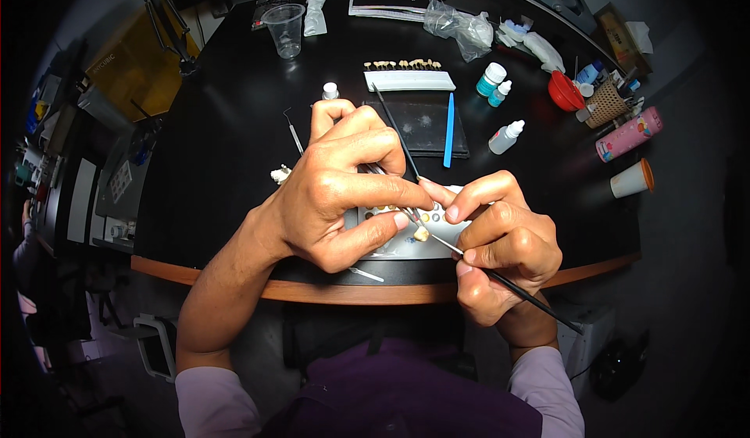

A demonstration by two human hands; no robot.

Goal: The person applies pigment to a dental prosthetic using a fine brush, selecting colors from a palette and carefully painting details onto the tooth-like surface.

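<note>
Your left hand (336,196) pinches a small tooth-coloured piece (422,233) on tweezers, mostly hidden by your fingers. Your right hand (500,243) grips a thin brush (516,290), tip touching the piece, over the half-covered palette (406,247) near the table edge.

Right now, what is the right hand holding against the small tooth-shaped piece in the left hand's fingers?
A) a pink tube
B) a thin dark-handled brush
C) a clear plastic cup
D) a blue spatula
B: the right hand pinches a thin dark-handled brush whose tip meets the small tooth-shaped piece held by the left hand; the blue spatula, clear plastic cup and pink tube lie apart on the black table.
</note>
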